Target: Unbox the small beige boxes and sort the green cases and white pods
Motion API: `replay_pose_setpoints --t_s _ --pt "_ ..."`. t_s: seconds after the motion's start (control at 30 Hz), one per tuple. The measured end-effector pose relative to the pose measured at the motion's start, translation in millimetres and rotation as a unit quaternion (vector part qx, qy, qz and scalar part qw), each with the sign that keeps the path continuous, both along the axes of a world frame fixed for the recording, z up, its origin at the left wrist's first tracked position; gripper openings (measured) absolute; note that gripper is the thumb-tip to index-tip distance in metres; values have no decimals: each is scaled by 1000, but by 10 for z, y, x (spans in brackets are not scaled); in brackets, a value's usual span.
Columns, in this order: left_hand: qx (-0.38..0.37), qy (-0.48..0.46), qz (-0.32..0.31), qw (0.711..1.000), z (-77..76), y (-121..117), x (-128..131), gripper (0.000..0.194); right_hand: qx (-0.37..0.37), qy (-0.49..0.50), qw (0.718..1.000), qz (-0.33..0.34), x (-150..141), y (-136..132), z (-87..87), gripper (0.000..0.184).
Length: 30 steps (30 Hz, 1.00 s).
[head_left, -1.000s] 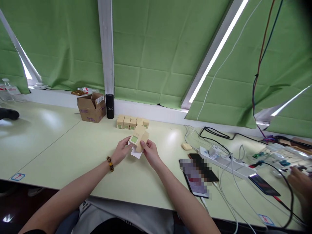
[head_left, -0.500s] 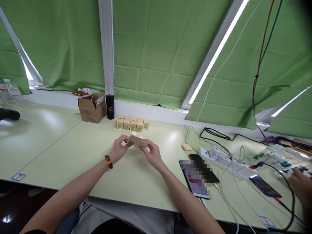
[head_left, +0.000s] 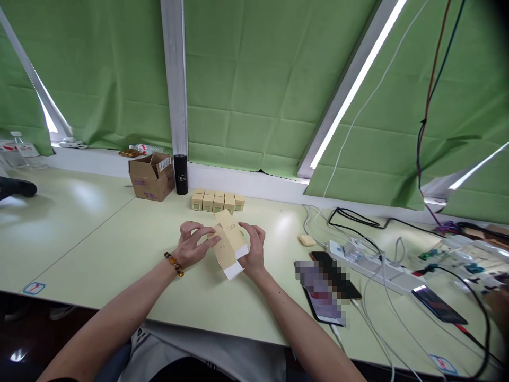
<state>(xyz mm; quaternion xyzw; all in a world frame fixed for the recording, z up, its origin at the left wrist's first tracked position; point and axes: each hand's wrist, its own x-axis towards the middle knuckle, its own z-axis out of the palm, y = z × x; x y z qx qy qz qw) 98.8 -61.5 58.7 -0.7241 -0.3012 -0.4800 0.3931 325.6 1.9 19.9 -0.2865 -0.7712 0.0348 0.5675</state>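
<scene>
Carton (head_left: pixel 228 244), flaps out, over table (head_left: pixel 99 265) btwn near & far edges. R hand (head_left: pixel 251 246) grips its R side; L hand (head_left: pixel 198 245) fingers at its L side, can't tell if gripping. Small boxes (head_left: pixel 218 201) in row twd far edge.

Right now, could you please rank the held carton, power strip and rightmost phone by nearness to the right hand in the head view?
1. Held carton, at the right hand
2. Power strip, off to the right
3. Rightmost phone, farther right
</scene>
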Motion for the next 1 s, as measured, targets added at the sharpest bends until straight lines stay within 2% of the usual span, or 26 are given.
replay_pose_setpoints --t_s 0.1,0.2,0.3,0.4,0.5,0.57,0.63,0.7,0.87,0.93,1.0 --pt "-15 4 -15 1000 -11 3 16 36 34 5 999 -9 12 -8 13 62" --pt "-67 -7 -63 996 -39 26 27 28 36 2 999 11 23 -22 22 40" --pt "-157 -75 -114 978 -66 49 65 21 24 12 998 60 8 -34 14 20" --pt "-264 -195 -133 935 -85 66 119 10 -39 32 997 61 -29 -39 -7 14" --pt "-368 -302 -126 870 -100 124 103 14 -98 48 993 49 -49 -43 -18 16" --pt "-421 -365 -98 825 -100 204 -2 20 -109 40 992 52 -47 -44 -14 16" --pt "-479 -412 -44 774 -83 306 -203 29 -109 26 992 50 -35 -43 -8 22" --pt "-525 -411 74 742 -50 399 -477 33 -111 16 993 36 -21 -33 -7 23" --pt "-522 -402 223 719 14 486 -1141 31 -131 -6 991 -12 22 49 -51 24" --pt "-522 -385 265 714 -12 485 -1289 26 -139 -14 990 -30 44 99 -75 25" --pt "-517 -361 287 721 -67 482 -1360 19 -147 -16 988 -42 64 148 -95 25"
